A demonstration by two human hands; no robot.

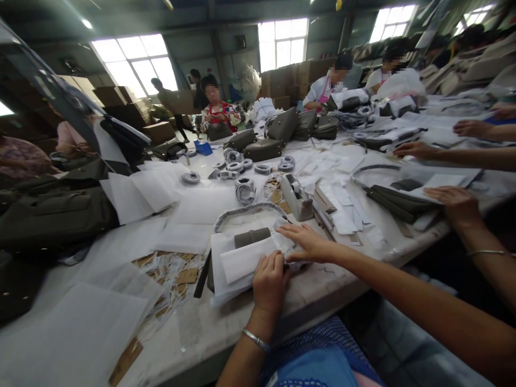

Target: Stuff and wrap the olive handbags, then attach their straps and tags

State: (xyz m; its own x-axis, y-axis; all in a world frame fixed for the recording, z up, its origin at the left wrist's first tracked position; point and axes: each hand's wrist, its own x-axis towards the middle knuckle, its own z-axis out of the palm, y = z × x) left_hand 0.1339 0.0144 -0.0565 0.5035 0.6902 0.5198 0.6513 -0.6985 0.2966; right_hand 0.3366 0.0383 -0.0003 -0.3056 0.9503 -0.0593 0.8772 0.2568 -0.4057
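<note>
In front of me a dark olive handbag (253, 236) lies on the worktable, largely covered by white foam sheets (244, 264). Its strap (245, 212), wrapped in thin plastic, arches behind it. My left hand (271, 282) grips the bag's near edge, fingers bent over the white wrapping and thumb hidden. Flat over the bag's right end rests my right hand (308, 244), fingers stretched out on crumpled transparent plastic. A tape dispenser (297, 198) stands just behind that hand.
Loose foam sheets (100, 317) and tags with strings (177, 277) spread at left. Wrapped strap coils (244, 189) and several olive bags (264, 150) lie farther back. At right, a co-worker's hand (455, 204) touches another bag (399, 201). More people work across the table.
</note>
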